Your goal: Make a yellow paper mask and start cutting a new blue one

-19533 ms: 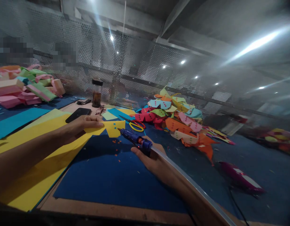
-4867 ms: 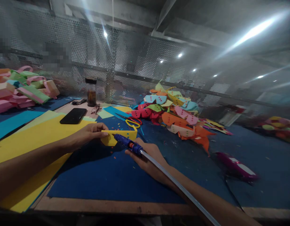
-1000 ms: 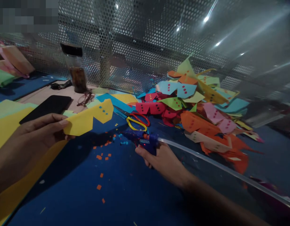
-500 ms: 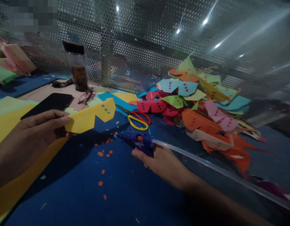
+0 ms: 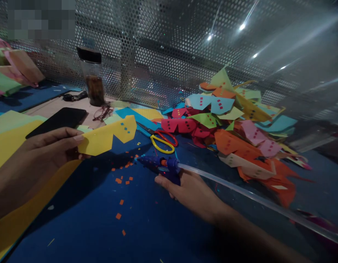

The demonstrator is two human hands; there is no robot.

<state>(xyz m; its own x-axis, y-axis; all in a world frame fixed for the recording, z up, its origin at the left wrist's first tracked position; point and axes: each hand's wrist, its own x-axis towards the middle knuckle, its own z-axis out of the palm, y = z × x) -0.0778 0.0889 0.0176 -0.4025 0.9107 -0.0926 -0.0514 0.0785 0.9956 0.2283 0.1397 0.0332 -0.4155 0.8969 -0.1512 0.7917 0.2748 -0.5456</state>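
A perforated metal screen [image 5: 147, 65] rises behind the blue-covered tabletop [image 5: 147, 226], where folded paper cutouts [image 5: 234, 144] lie heaped. Over it, the right hand [image 5: 188, 188] is wrapped around a plastic glue gun [image 5: 173, 166], nozzle pointing left, its translucent glue stick [image 5: 251, 193] trailing right. The left hand [image 5: 50, 148] pinches one end of a notched yellow paper piece [image 5: 99, 140], long axis slanting up rightward. Orange paper squares [image 5: 118, 216] lie scattered below.

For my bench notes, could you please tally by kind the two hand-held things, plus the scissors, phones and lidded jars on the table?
Held yellow paper piece: 1
Held glue gun: 1
Pair of scissors: 1
Phone: 1
Lidded jar: 1
Total: 5
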